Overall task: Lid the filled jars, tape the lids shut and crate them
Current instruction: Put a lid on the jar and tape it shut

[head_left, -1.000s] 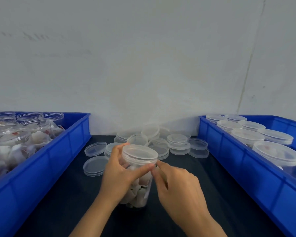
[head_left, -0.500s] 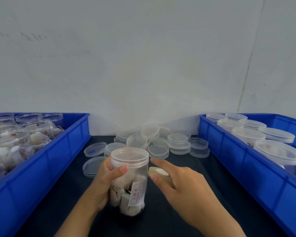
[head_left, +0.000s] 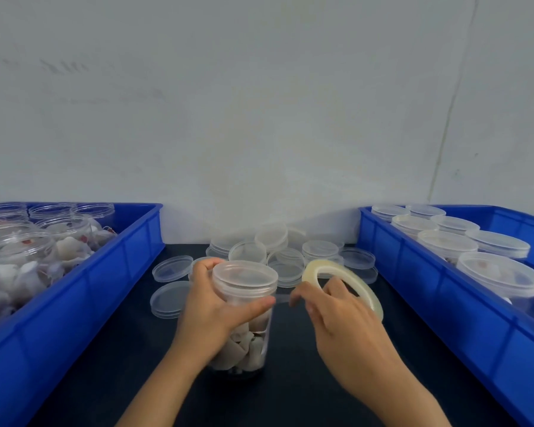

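A clear filled jar (head_left: 247, 343) with a clear lid (head_left: 244, 277) on it stands on the dark table in the middle. My left hand (head_left: 211, 309) grips the jar just under the lid, thumb across its front. My right hand (head_left: 336, 315) holds a roll of clear tape (head_left: 341, 280) to the right of the jar. A short strip of tape runs from the roll to the jar by my left thumb. A heap of loose clear lids (head_left: 278, 251) lies behind the jar.
A blue crate (head_left: 84, 291) on the left holds several open filled jars (head_left: 28, 254). A blue crate (head_left: 438, 291) on the right holds several lidded jars (head_left: 475, 251). Two loose lids (head_left: 170, 298) lie left of the jar. A grey wall stands behind.
My right hand has lifted the tape roll into view and pulled a strip out to the right of the jar. My left hand has shifted its grip on the jar.
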`<state>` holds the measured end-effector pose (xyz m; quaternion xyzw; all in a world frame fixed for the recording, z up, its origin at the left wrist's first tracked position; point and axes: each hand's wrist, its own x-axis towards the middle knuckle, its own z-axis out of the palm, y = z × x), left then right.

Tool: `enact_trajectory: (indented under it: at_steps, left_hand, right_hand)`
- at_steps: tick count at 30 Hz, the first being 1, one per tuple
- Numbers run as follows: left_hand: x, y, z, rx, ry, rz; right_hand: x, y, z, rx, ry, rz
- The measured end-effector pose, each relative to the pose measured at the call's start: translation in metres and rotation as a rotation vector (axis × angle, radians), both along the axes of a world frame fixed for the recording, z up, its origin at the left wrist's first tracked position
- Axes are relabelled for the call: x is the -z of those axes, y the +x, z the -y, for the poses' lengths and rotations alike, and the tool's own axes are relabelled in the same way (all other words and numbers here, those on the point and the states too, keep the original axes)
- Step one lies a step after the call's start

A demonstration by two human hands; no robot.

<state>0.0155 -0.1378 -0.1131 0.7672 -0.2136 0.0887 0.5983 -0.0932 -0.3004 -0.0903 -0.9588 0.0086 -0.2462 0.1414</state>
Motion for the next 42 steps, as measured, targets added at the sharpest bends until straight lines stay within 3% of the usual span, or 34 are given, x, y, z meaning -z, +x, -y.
enact_trajectory:
  at_steps: [5, 11, 19, 22, 26, 35, 40, 42]
  left_hand:
    - [-0.004, -0.008, 0.006, -0.053, 0.208, 0.132]
    - [0.004, -0.005, 0.007, 0.029, -0.001, 0.049]
    - [0.008, -0.006, 0.015, -0.023, 0.009, 0.060]
    - [0.007, -0.008, 0.015, -0.034, -0.018, 0.052]
    - [0.007, -0.012, 0.015, -0.085, 0.005, 0.073]
    - [0.005, -0.013, 0.010, -0.172, 0.117, 0.168]
    - [0.001, -0.008, 0.005, -0.190, 0.240, 0.219]
    - [-0.001, -0.008, 0.002, -0.214, 0.322, 0.288]
  right_hand:
    - [-0.002, 0.001, 0.004, 0.085, 0.045, 0.076]
    - [0.006, 0.007, -0.002, 0.100, 0.045, 0.081]
    - [0.009, 0.009, 0.005, 0.190, 0.018, 0.102]
    - [0.007, 0.007, 0.004, 0.132, 0.150, 0.145]
    - [0.009, 0.007, 0.006, 0.180, 0.395, -0.022]
    - [0.018, 0.009, 0.003, 0.148, 0.425, -0.473]
    - [0.011, 0.008, 0.004, 0.068, 0.827, -0.533]
    - [0.010, 0.008, 0.005, 0.025, 0.839, -0.569]
